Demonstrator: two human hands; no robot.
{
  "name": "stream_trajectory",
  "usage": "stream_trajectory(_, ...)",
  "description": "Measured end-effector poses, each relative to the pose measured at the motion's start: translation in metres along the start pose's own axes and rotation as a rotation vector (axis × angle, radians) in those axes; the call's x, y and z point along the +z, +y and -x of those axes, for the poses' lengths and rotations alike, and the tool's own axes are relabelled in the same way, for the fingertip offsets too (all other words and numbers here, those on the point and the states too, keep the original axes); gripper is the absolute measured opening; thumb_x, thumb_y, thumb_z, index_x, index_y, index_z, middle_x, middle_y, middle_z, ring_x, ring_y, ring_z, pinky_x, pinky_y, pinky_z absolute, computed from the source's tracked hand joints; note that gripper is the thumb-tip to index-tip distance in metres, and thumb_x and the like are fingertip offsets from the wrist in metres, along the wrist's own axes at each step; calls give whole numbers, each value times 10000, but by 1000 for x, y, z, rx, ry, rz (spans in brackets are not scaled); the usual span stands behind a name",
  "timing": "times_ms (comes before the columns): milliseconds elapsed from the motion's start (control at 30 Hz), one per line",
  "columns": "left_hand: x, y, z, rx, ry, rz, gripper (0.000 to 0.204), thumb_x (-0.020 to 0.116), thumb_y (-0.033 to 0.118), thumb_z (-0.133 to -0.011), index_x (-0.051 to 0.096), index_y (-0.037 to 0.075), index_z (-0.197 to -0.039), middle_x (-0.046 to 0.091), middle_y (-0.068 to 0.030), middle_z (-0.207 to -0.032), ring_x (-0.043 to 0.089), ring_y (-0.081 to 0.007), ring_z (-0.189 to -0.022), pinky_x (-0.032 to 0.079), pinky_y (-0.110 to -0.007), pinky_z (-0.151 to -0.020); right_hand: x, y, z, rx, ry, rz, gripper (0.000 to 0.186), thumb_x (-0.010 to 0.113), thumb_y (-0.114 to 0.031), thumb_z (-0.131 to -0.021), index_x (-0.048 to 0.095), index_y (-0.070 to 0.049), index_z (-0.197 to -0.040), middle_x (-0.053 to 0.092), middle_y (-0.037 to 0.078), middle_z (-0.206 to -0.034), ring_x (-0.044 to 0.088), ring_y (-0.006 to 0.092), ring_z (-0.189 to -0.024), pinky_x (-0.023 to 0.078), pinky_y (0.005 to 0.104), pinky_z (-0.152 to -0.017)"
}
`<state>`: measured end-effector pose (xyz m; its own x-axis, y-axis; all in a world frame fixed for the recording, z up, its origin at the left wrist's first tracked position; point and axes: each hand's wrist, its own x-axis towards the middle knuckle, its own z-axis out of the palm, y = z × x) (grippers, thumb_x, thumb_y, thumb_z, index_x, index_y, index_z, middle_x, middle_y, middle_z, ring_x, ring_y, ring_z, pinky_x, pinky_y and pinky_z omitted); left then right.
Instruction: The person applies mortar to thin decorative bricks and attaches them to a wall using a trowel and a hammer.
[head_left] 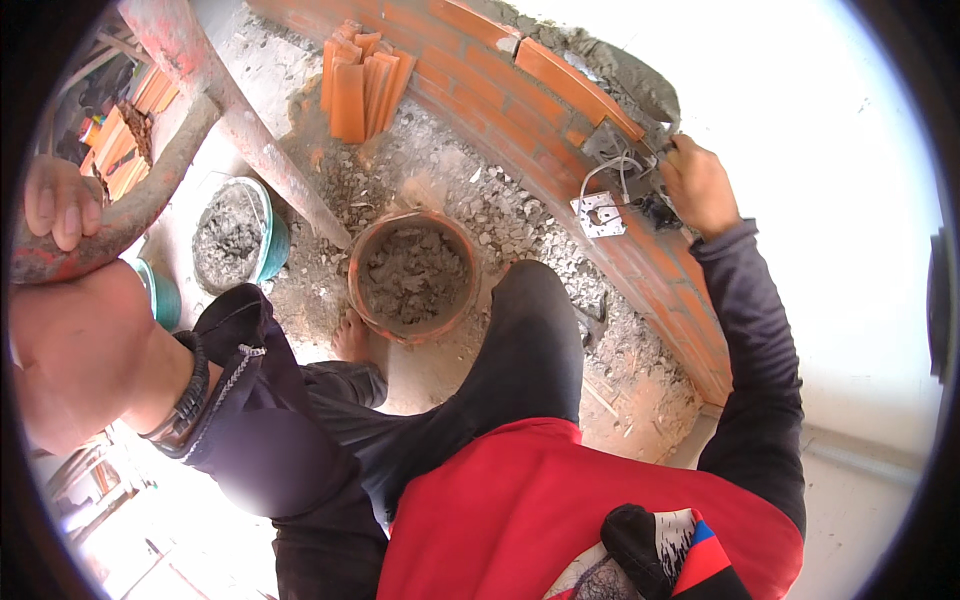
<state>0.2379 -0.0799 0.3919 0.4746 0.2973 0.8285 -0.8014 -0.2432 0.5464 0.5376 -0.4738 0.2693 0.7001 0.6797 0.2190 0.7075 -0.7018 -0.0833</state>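
My right hand is closed at the top of a low orange brick wall, around what looks like a trowel. Grey mortar covers most of its blade, and the fingers hide the handle. Just left of that hand, white wires come out of the wall by a white socket plate. A loose orange brick lies along the wall's top edge. At the far left my left hand, close and partly blurred, has its fingers curled over a mortar-stained pole.
A round orange-rimmed bucket of mortar stands on the rubble-strewn floor before my legs. Further left are a teal bucket of mortar and a slanting pole. Stacked orange bricks stand near the wall.
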Motion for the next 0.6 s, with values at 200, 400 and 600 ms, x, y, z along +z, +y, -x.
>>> stream_trajectory(200, 13, 9, 9, -50, 108, -117, 527, 345, 496, -912, 463, -1, -1038, 427, -81, -813, 418, -167, -712, 358, -275, -631, 12, -19, -17, 171, 7, 267, 222, 585, -124, -881, 542, 29, -1036, 661, 266, -883, 649, 448, -826, 517, 509, -753)
stream_trajectory(400, -13, 3, -3, 25, -68, -106, 756, 277, 652, -921, 467, -54, -1113, 453, -116, -765, 423, -182, -626, 368, -284, -563, -10, -18, -9, 114, 96, 112, 205, 548, -105, -881, 587, 56, -1002, 656, 279, -821, 656, 450, -821, 527, 508, -746)
stream_trajectory(600, 12, 2, 4, -85, 294, -289, 671, 309, 593, -865, 447, -33, -1064, 422, -111, -824, 422, -187, -718, 356, -284, -649, -21, -26, -12, 32, -77, 112, 186, 538, -103, -874, 614, 64, -904, 651, 290, -826, 646, 457, -817, 517, 515, -754)
